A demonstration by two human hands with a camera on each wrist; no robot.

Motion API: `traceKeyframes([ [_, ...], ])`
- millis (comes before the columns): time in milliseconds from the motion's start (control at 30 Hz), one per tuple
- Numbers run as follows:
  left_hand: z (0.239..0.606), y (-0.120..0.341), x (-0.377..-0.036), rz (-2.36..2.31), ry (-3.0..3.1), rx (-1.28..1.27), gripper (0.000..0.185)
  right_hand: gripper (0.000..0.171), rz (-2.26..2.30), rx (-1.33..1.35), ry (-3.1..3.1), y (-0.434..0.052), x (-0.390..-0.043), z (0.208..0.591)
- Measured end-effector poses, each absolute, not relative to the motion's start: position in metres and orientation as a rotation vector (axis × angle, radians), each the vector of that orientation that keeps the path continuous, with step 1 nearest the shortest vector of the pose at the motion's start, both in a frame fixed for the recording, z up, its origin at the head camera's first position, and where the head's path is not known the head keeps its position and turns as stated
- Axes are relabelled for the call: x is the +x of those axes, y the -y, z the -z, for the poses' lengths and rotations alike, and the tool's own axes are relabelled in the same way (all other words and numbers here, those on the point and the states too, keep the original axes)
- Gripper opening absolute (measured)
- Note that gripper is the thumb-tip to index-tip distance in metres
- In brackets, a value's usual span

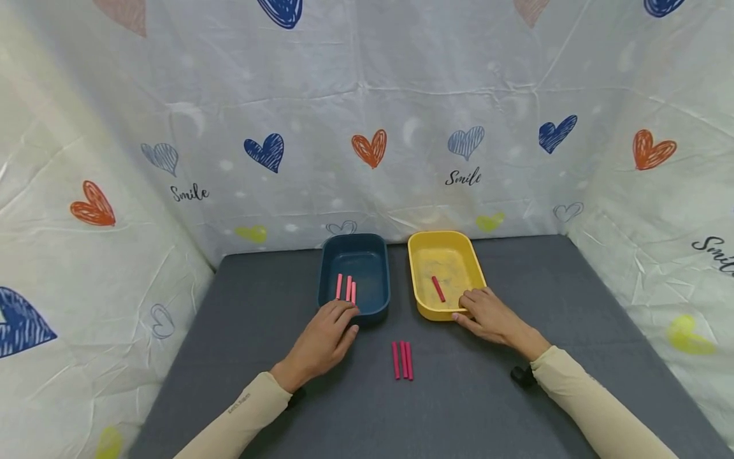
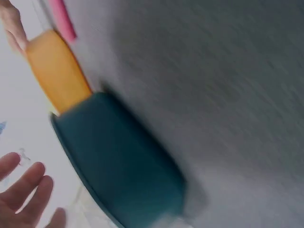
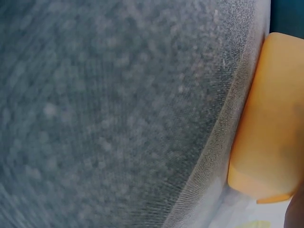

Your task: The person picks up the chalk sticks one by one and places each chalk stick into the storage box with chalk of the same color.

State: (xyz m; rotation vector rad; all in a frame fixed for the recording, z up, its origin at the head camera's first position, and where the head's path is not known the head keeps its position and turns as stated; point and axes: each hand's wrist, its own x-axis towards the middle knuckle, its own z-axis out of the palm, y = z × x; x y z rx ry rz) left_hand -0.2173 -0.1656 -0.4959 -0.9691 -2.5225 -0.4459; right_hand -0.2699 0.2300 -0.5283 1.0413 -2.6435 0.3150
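My left hand (image 1: 323,338) is over the near edge of a dark blue plastic bin (image 1: 382,280). Its fingers (image 2: 35,197) appear spread and loosely bent in the left wrist view, with nothing between them. Inside that bin lie three pale pink chalk-like sticks (image 1: 348,288). At the near right corner of a yellow bin (image 1: 447,237), my right hand (image 1: 490,315) holds the rim, fingers over the inside and thumb by the front wall. One dark red stick (image 1: 438,289) lies in the yellow bin.
Three dark pink sticks (image 1: 402,360) lie side by side on the grey tablecloth (image 1: 459,395), in front of the bins. Behind the bins and along both sides hangs a white curtain (image 1: 309,115) printed with hearts.
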Motion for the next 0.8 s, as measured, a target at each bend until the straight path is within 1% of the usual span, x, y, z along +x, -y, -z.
traceKeyframes([
  [100,0.494,0.155,-0.209,0.508,2.605,-0.966,0.029,0.022,-0.328,1.055,2.634,-0.23,-0.27,0.529],
  [233,0.494,0.143,-0.2,0.667,2.726,-0.909,0.035,0.021,-0.34,1.056,2.638,-0.23,-0.271,0.529],
  [500,0.497,0.126,-0.19,1.026,2.888,-0.765,0.055,0.021,-0.346,1.057,2.638,-0.229,-0.272,0.528],
  [800,0.511,0.12,-0.187,1.334,3.007,-0.594,0.076,0.021,-0.334,1.042,2.657,-0.228,-0.27,0.526],
])
